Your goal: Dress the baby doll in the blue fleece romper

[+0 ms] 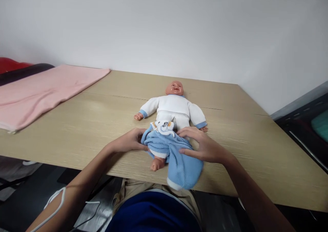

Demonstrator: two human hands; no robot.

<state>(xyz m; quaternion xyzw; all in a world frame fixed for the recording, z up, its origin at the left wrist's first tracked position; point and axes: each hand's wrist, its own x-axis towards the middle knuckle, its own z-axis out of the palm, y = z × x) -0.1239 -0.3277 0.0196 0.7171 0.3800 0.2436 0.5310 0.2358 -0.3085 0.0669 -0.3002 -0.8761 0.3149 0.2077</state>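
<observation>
A baby doll (175,105) lies on its back on the table, head toward the wall, in a white top with blue cuffs. Blue baby trousers (184,167) with white hems and an animal face at the waist are bunched around its legs. One bare foot (157,163) sticks out of a trouser leg; the other leg hangs loose over the table's front edge. My left hand (133,139) is closed on the trousers' left side, its fingertips partly hidden. My right hand (202,144) grips the right side of the waist with thumb and fingers.
The wooden table (115,112) runs up to a white wall. A pink cloth (56,88) lies at the left, beside a red and black object (20,67). A black item (307,122) stands at the right edge. A white cable (57,199) hangs by my left forearm.
</observation>
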